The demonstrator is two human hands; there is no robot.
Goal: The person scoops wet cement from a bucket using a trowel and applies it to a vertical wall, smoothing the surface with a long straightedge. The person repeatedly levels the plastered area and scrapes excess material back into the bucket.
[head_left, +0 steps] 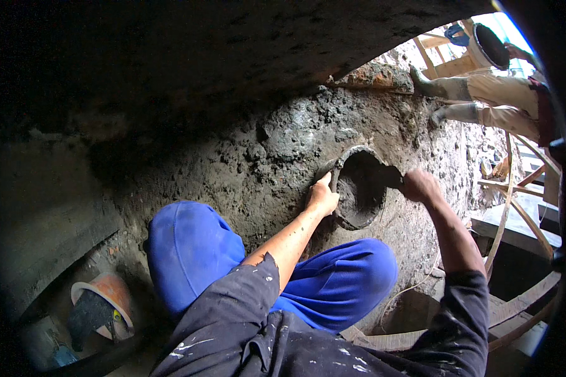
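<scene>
Wet grey mortar is coating the wall where I am watching both hands working. The left hand is pressing flat against the left rim of a round pan of mortar, fingers together, thumb pointing up. The pan is leaning on its edge against the wall, its open face turned toward me, dark mortar filling the lower part. The right hand is closing around something dark at the pan's upper right rim; I cannot tell what the tool is, only that the fist is clamped on it. The two hands are sitting apart, one on each side of the pan.

Below them, knees in blue trousers are bending up toward the wall, and a dark paint-flecked sleeve is covering the right forearm. At lower left, an orange bucket is lying near the wall's base. At upper right, another person's legs in pale trousers are standing on timber scaffolding, beside a dark bucket.
</scene>
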